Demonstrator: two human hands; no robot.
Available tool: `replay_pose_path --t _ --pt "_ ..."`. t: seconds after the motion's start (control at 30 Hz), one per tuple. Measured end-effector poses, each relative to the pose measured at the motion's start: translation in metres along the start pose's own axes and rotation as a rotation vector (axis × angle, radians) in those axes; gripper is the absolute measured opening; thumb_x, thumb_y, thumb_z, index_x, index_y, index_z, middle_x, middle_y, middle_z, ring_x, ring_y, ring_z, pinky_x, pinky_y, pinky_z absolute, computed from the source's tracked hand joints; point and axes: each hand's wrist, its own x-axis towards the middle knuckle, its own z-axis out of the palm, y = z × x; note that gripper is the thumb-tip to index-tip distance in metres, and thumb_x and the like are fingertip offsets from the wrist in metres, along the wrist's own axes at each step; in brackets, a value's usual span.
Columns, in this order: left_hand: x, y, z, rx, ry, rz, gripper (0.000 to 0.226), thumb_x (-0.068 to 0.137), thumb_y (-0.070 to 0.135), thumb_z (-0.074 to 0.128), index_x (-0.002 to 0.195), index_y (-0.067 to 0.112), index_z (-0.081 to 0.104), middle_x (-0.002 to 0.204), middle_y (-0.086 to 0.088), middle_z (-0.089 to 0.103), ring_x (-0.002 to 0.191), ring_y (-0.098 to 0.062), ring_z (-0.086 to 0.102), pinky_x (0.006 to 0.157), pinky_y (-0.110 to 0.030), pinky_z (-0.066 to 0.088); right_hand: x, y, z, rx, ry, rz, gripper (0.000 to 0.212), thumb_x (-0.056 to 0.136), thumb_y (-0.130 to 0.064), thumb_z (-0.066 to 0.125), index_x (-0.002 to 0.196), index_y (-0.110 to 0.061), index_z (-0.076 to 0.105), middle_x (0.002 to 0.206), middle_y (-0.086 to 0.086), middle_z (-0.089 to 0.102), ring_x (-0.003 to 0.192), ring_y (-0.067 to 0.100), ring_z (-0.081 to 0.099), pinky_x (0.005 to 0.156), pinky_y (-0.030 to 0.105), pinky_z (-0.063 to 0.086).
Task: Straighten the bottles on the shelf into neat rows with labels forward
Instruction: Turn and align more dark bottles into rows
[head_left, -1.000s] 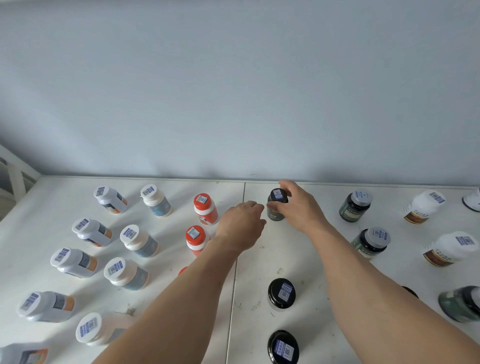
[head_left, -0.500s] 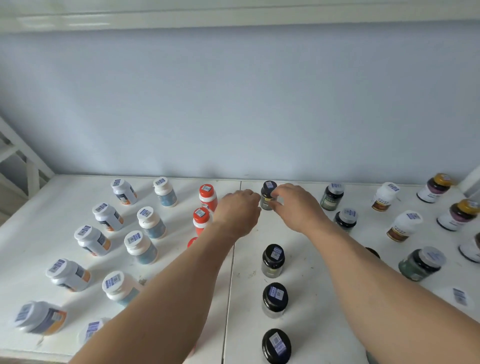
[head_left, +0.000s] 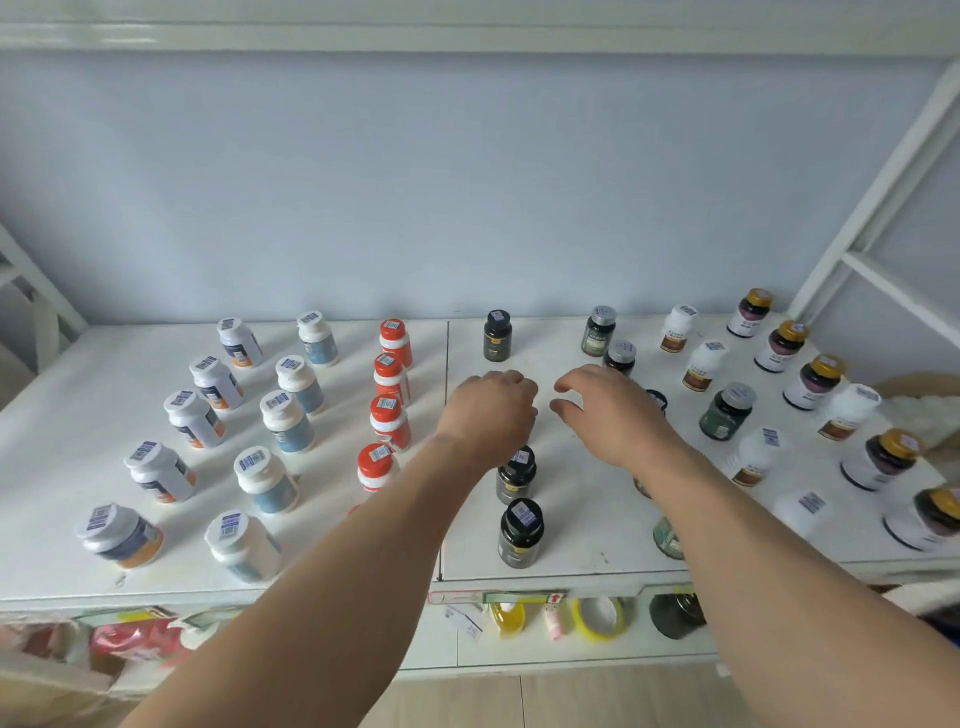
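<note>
Hovering above the white shelf (head_left: 582, 499), my left hand (head_left: 491, 410) hangs loosely curled, my right hand (head_left: 610, 410) has its fingers spread, and both grips hold nothing. My arms hide part of the dark column: 3 black-capped dark bottles (head_left: 497, 335) show, the back 1 standing apart near the wall. 4 orange bottles with white bands (head_left: 390, 422) show in a line, a 5th barely visible. Leftward stand 5 white bottles with blue labels (head_left: 287, 421) and 5 white bottles with dark and orange labels (head_left: 195, 420). Rightmost bottles are blurred.
</note>
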Motion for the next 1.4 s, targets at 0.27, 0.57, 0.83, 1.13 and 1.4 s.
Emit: replay_pose_path --t 0.27,0.57,0.83,1.13,1.4 --pt "-0.021 0.071 0.011 0.004 -0.031 0.016 0.026 0.098 0.031 0.044 0.11 0.014 0.059 0.111 -0.003 0.061 0.105 -0.026 0.057 0.075 -0.033 0.039 -0.055 0.055 -0.021 0.049 0.023 0.016 0.034 0.095 -0.041 0.053 0.122 -0.022 0.062 0.125 -0.005 0.06 0.113 0.018 0.053 0.09 0.033 0.044" --pt "-0.048 0.156 0.056 -0.272 -0.202 -0.246 0.043 0.095 0.037 0.051 0.134 0.017 0.05 0.136 -0.001 0.052 0.123 -0.023 0.049 0.092 -0.037 0.047 -0.143 0.142 0.0 0.368 0.064 0.084 0.055 0.091 -0.045 0.059 0.139 -0.023 0.044 0.139 -0.005 0.051 0.128 0.013 0.044 0.099 0.027 0.036" --pt "-0.08 0.179 0.115 -0.218 -0.277 -0.263 0.065 0.09 0.047 0.058 0.143 0.014 0.038 0.152 -0.001 0.032 0.14 -0.018 0.025 0.111 -0.031 0.025 -0.184 0.196 0.062 0.231 -0.093 0.071 0.057 0.086 -0.037 0.07 0.134 -0.012 0.052 0.137 0.003 0.054 0.124 0.024 0.049 0.098 0.032 0.037" --pt "-0.092 0.188 0.154 -0.185 -0.086 -0.314 0.07 0.085 0.055 0.06 0.139 0.013 0.043 0.151 -0.002 0.035 0.142 -0.019 0.026 0.115 -0.031 0.02 -0.178 0.215 0.103 0.079 0.15 -0.096 0.042 0.069 -0.021 0.084 0.107 -0.011 0.068 0.114 0.004 0.064 0.097 0.032 0.059 0.084 0.041 0.047" --pt "-0.09 0.185 0.159 -0.229 -0.04 -0.319 0.058 0.085 0.04 0.067 0.131 0.007 0.053 0.143 -0.006 0.047 0.136 -0.023 0.037 0.111 -0.033 0.029 -0.175 0.222 0.11 0.092 0.191 -0.123 0.038 0.073 -0.02 0.081 0.107 -0.013 0.067 0.115 0.003 0.063 0.095 0.031 0.055 0.085 0.036 0.039"
